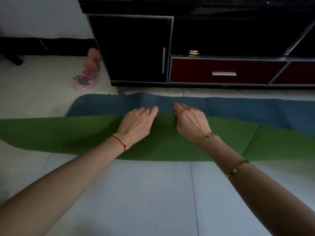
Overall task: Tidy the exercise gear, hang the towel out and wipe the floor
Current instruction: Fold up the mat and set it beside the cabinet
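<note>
An exercise mat lies across the floor, folded lengthwise so its green side covers most of its blue side. My left hand rests palm down on the green fold's far edge, fingers curled at the edge. My right hand sits beside it, fingers bent and pinching the same edge. A pink skipping rope lies coiled on the floor at the back left. A pink dumbbell stands just behind it, against the cabinet's side.
A black TV cabinet with a red drawer stands right behind the mat, one metal foot touching the mat's far edge. Pale tiled floor spreads in front. A dark skirting board runs along the left wall.
</note>
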